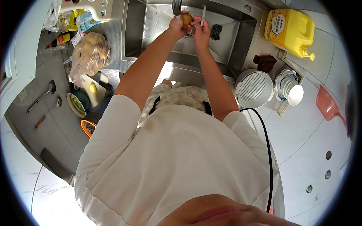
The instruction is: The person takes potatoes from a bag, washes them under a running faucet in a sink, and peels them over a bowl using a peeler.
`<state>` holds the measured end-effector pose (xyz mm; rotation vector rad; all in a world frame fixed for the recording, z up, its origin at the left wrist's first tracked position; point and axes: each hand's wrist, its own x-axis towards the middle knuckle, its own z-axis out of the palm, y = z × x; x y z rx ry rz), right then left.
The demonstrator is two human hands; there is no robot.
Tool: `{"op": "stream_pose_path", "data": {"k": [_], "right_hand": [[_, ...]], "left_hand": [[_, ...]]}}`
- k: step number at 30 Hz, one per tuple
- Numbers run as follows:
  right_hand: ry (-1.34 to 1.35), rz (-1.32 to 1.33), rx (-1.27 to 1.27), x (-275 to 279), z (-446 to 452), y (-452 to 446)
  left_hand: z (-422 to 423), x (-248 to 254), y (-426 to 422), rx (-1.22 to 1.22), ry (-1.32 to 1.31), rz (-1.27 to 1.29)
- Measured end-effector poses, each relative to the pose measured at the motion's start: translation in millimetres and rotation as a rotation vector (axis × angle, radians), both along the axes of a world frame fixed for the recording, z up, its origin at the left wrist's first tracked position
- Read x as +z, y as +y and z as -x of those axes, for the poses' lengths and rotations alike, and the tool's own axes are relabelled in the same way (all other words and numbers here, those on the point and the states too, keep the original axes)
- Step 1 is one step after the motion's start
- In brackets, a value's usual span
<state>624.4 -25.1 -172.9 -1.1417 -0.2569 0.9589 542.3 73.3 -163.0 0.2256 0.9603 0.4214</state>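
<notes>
Over the steel sink [233,41], my left hand [175,25] is closed around a brown potato [187,19], just beside the faucet [177,6]. My right hand [201,34] grips a slim, pale-handled tool [203,14] that points up and away from me. Its working end is hidden by the fingers, close to the potato. Below the hands lies the drain [189,34]. A dark scouring pad [216,32] rests on the sink floor, right of my right hand.
Left of the sink sit a clear bag of potatoes [90,52], a pale board [92,90] and a green bowl [77,103]. To the right are a yellow jug [290,32], a brown cloth [264,63], a white colander [255,88] and stacked bowls [288,88].
</notes>
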Motion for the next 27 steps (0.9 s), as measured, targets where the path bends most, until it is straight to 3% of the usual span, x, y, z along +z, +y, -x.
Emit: {"op": "stream_pose_path", "data": {"k": [3, 5, 9, 11, 17, 20, 27], "right_hand": [[0.076, 0.061, -0.070, 12.4, -2.4, 1.5], [0.135, 0.055, -0.105, 12.5, -3.6, 1.6], [0.108, 0.138, -0.044, 10.7, -8.2, -4.2], [0.110, 0.166, -0.006, 12.8, -8.6, -4.0], [0.093, 0.155, -0.018, 18.1, 2.2, 3.2], [0.184, 0.078, -0.024, 23.6, 4.1, 3.9], [0.215, 0.132, -0.054, 22.3, -1.4, -3.7]], "left_hand": [[-9.2, 10.9, -6.0, 0.057, -0.066, 0.043], [-18.1, 33.7, -13.0, 0.043, 0.037, -0.194], [-12.8, 27.7, -10.9, 0.007, 0.067, -0.289], [-11.2, 23.2, -5.1, -0.070, 0.251, -0.315], [-13.2, 44.9, -5.5, -0.170, 0.441, -0.361], [-0.6, 17.3, -1.5, -0.257, 0.257, -0.377], [2.6, 42.9, -9.5, -0.244, 0.011, -0.206]]}}
